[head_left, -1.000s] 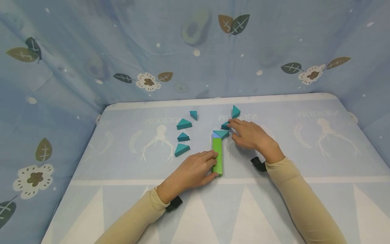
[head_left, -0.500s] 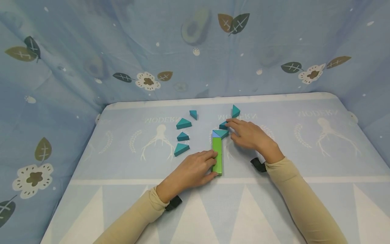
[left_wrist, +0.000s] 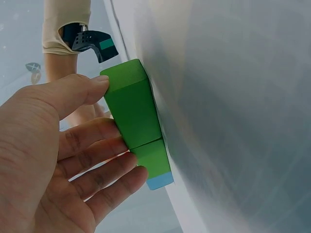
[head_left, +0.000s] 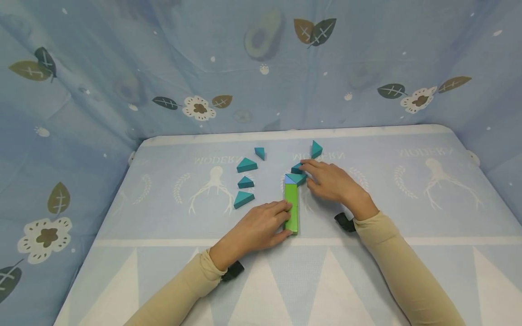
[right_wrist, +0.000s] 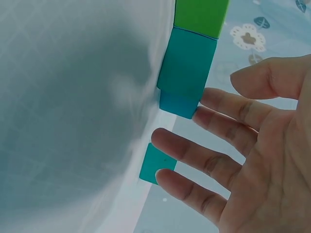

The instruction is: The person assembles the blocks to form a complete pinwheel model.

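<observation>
Two green blocks [head_left: 291,194] lie end to end in a column in the head view, their seam showing in the left wrist view. My left hand [head_left: 263,226] rests fingertips along their left side, thumb [left_wrist: 99,87] at the near end. At the column's far end sit a light blue triangular block [head_left: 289,179] and a teal triangular block [head_left: 301,179]. Just beyond these, fingertips of my right hand [head_left: 332,183] touch a smaller teal triangular block [head_left: 296,169], partly covered by them. In the right wrist view, those fingers extend along the teal pieces.
Several teal triangular blocks [head_left: 246,165] lie in a loose row left of the column. Another teal triangular block [head_left: 316,149] lies beyond my right hand. A patterned blue curtain [head_left: 261,90] hangs behind the table's far edge.
My right hand has slid the smaller teal triangular block slightly left, over the far end of the column. My left hand stays on the green blocks.
</observation>
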Available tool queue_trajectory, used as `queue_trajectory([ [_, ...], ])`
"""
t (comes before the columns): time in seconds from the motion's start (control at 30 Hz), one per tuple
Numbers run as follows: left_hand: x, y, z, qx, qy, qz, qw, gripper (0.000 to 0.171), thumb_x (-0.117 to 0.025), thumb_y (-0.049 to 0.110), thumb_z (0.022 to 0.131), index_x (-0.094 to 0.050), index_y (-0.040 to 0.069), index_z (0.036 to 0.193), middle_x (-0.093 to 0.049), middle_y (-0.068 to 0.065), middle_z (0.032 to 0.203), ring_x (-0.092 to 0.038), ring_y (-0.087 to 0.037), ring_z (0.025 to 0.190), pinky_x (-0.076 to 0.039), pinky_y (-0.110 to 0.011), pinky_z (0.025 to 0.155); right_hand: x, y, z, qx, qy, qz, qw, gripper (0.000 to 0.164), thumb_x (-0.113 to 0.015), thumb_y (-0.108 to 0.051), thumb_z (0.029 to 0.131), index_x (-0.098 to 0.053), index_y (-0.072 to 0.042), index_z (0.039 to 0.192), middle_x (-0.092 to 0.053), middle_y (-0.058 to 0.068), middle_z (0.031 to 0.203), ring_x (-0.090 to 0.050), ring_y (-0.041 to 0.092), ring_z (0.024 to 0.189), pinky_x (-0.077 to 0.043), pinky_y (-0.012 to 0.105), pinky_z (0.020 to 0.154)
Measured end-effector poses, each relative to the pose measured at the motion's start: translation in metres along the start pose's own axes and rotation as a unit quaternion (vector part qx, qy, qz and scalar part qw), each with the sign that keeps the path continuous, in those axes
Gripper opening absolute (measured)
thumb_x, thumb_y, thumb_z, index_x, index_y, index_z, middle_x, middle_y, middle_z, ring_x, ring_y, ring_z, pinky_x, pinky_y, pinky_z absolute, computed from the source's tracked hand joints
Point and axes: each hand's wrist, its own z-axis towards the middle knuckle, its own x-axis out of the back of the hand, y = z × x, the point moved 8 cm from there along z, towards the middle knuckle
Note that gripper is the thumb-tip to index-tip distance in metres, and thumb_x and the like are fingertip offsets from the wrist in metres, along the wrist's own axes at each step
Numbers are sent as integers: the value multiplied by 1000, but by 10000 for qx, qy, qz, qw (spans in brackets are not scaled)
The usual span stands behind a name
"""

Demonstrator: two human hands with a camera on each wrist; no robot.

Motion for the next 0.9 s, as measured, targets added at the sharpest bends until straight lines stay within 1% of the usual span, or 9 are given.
queue_trajectory([
  [0.2,-1,0,0,4,-22,-45,10000,31,-74,34,87,-72,8,105,-63,-4,122,-62,-17,114,-53,-29,95,-1,-1,-1,62,17,-75,10000,42,-48,-19,99,-54,-8,139,-44,9,152,-51,37,130,-44,55,103],
  [0.37,-1,1,0,-1,-27,-10,10000,32,-74,35,87,-73,8,105,-64,-5,122,-63,-17,113,-53,-29,95,-2,-2,-1,88,16,-123,9999,43,-48,-20,100,-53,-8,140,-43,9,152,-48,36,133,-42,56,105],
  [0.63,-2,0,0,16,-55,23,10000,32,-74,34,87,-72,8,105,-64,-4,122,-63,-17,112,-53,-29,95,-4,-5,-1,109,-11,-252,9996,44,-49,-20,99,-52,-7,141,-42,9,153,-45,35,136,-41,57,105],
  [0.9,-1,0,0,-2,-34,23,10000,31,-74,34,87,-72,8,104,-64,-4,122,-63,-17,114,-53,-29,95,-5,-6,-1,128,-10,-290,9995,44,-50,-20,99,-52,-7,141,-42,7,154,-46,33,136,-42,56,104],
])
